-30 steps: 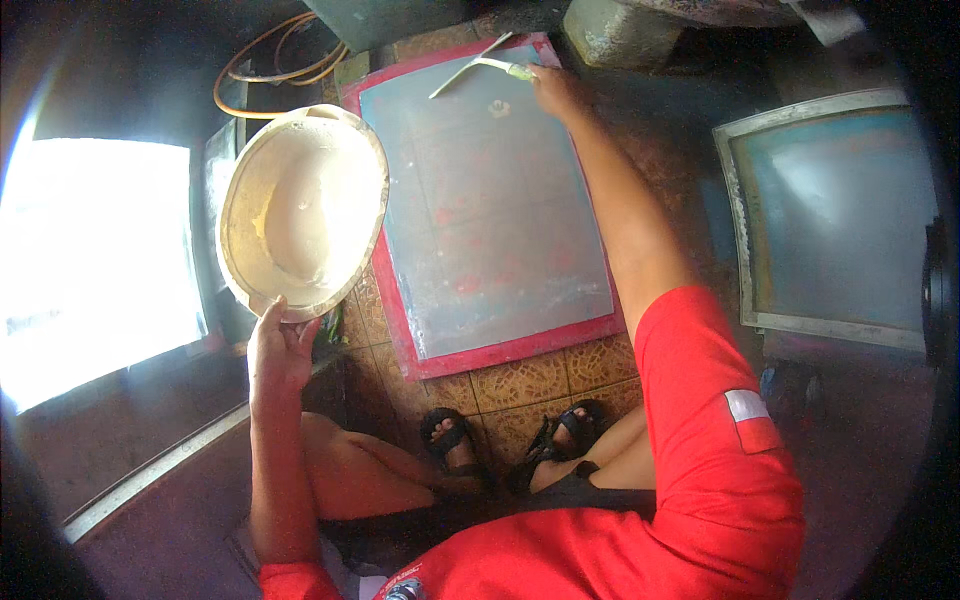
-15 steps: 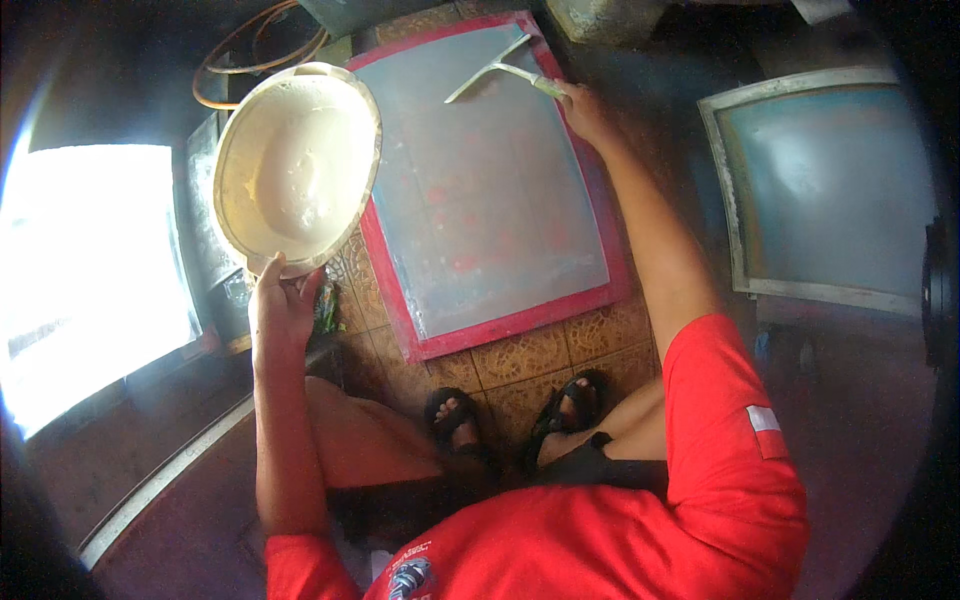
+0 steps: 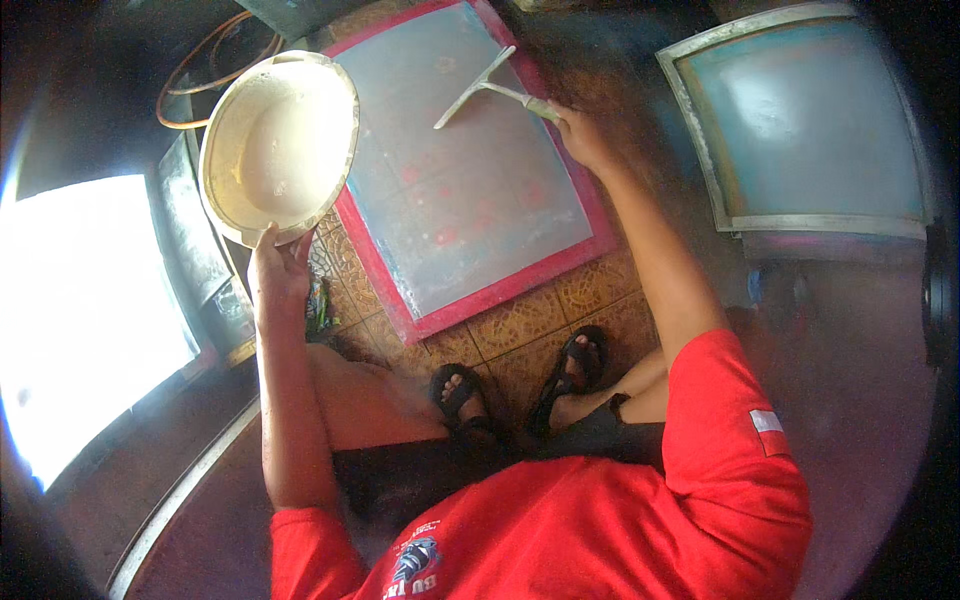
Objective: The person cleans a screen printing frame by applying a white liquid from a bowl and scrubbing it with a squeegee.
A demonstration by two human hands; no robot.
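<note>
My left hand (image 3: 280, 270) grips the near rim of a round cream-coloured bowl (image 3: 275, 145) that holds a pale creamy liquid, raised and tilted over the left edge of a red-framed screen (image 3: 470, 165). The screen lies flat on the patterned tile floor; its grey mesh shows faint reddish stains. My right hand (image 3: 580, 135) holds the handle of a T-shaped squeegee (image 3: 485, 85) whose blade rests on the mesh near the far right part of the screen.
A second screen with a pale metal frame (image 3: 800, 125) lies to the right. An orange hose coil (image 3: 205, 60) sits behind the bowl. A bright opening (image 3: 80, 310) glares at left. My sandalled feet (image 3: 520, 390) rest on the tiles below the red screen.
My right hand has drawn the squeegee toward me, down the mesh from the far edge. The bowl stays held at the screen's left edge, and the view has shifted.
</note>
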